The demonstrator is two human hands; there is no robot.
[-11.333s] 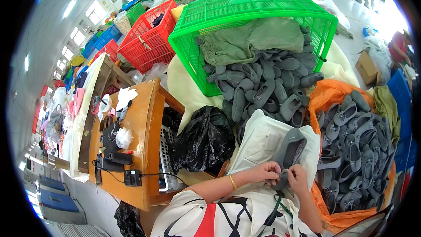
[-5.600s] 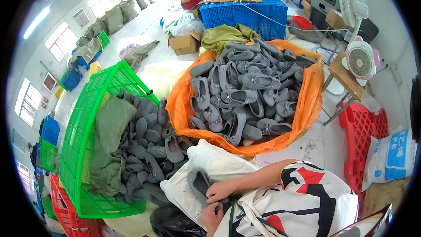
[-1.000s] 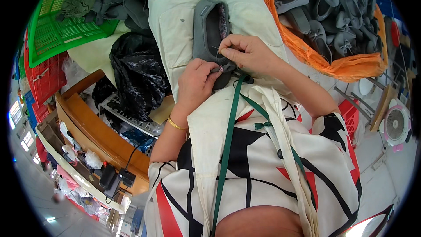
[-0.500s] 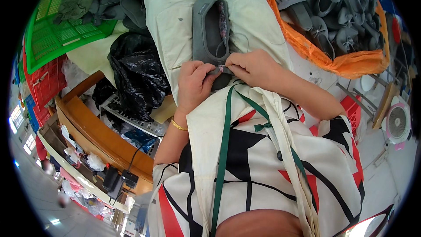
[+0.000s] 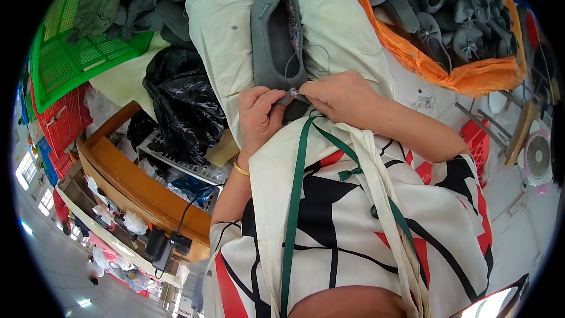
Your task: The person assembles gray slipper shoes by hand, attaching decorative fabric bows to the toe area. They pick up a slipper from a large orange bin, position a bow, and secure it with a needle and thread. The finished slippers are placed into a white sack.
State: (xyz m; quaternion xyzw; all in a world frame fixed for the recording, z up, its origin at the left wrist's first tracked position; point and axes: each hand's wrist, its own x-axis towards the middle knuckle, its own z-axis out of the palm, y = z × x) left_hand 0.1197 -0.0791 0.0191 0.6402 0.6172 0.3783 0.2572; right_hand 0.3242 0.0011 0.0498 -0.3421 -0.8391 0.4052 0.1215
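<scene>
one grey shoe (image 5: 262,47) lies on a pale cushion (image 5: 219,47), opening upward. at its near end, the left hand (image 5: 259,116) pinches a small grey strip (image 5: 292,93); the right hand (image 5: 342,98) touches it with bunched fingertips, their exact grip hidden

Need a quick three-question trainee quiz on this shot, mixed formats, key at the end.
1. True or false: the left hand and right hand are at opposite ends of the grey shoe.
2. Which wrist wears the gold bangle? A) left B) right C) neither
3. Fill in: the orange sack is on the person's ____ side of the white cushion.

Key: 1. False, both are at the end nearest the person. 2. A. 3. right.
</scene>
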